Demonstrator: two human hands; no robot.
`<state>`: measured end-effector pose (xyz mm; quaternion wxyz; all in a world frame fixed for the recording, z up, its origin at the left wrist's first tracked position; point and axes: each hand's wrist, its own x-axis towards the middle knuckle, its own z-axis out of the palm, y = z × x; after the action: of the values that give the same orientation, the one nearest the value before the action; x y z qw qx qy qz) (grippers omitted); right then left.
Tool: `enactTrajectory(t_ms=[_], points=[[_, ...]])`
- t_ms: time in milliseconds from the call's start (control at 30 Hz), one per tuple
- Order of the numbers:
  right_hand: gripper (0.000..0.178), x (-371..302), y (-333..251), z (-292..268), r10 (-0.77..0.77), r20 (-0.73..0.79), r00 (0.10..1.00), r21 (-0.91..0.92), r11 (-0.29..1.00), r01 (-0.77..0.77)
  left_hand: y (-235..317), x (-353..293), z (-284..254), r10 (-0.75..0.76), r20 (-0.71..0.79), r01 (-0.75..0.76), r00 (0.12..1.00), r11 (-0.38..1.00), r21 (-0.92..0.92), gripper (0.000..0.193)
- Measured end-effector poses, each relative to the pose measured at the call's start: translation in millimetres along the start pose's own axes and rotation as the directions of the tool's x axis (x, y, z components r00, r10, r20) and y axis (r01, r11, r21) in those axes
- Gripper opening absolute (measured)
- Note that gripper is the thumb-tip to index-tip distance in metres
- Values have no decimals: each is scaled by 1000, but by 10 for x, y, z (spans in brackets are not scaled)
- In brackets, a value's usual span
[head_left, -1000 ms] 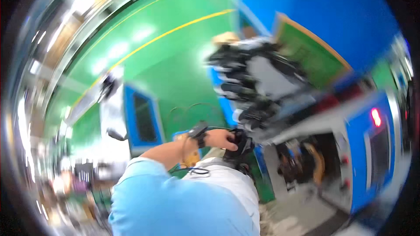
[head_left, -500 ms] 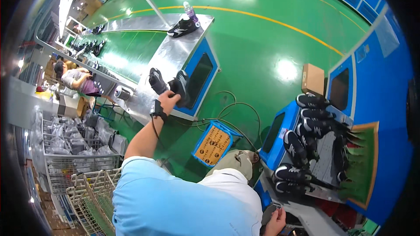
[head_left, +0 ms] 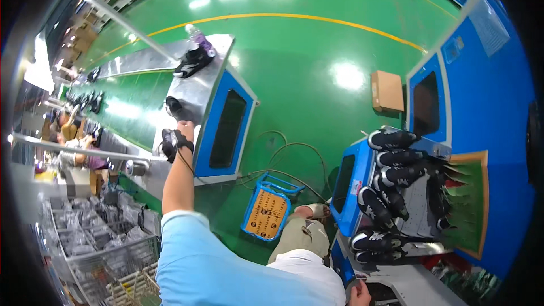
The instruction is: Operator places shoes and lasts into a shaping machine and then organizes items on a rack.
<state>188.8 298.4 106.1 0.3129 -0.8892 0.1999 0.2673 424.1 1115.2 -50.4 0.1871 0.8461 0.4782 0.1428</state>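
My left hand (head_left: 186, 129) reaches over the metal bench (head_left: 211, 79), fingers curled against a black shoe (head_left: 169, 145) that lies left of my wrist. A dark strapped device with a cable sits on that wrist. Just beyond, another black shoe (head_left: 174, 107) rests on the bench. At the lower edge my right hand (head_left: 360, 294) is only partly visible, fingers bent and pressed together beside a grey machine surface. Whatever they hold is hidden. Several black-and-white shoes (head_left: 374, 207) crowd the blue machine's top at my right.
A bottle (head_left: 198, 38) and a black shoe (head_left: 194, 63) stand at the bench's far end. A blue stool (head_left: 266, 214) and looping hoses (head_left: 294, 145) lie between bench and machine. Beyond are a cardboard box (head_left: 387, 92) and a wire cart (head_left: 113, 255); co-workers (head_left: 79, 144) sit far left.
The whole view has shifted, with the bench moving left. My left hand has carried the shoe from the bench's right edge onto its top. My right hand has sunk toward the lower edge.
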Motion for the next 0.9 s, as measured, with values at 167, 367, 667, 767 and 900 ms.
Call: enactTrajectory(t_ms=[167, 367, 667, 767, 900], points=[[38, 137, 18, 271, 63, -119, 991, 59, 997, -57, 1839, -1860, 465, 539, 394, -434, 745, 839, -328, 28], [42, -238, -47, 498, 305, -163, 938, 410, 886, -217, 3834, -3988, 1088, 931, 364, -613, 31, 305, -729, 55], [44, -1026, 292, 1172, 609, -222, 762, 602, 700, -384, 4936, -5096, 2261, 704, 710, -855, 20, 380, -352, 70], [43, -1004, 413, 1204, 577, -230, 784, 701, 657, -278, 4910, -5070, 1727, 902, 429, -872, -53, 168, -459, 60], [77, -840, 240, 805, 474, -322, 820, 943, 242, 230, 4541, -5302, 656, 755, 634, -149, -169, 616, -774, 62]])
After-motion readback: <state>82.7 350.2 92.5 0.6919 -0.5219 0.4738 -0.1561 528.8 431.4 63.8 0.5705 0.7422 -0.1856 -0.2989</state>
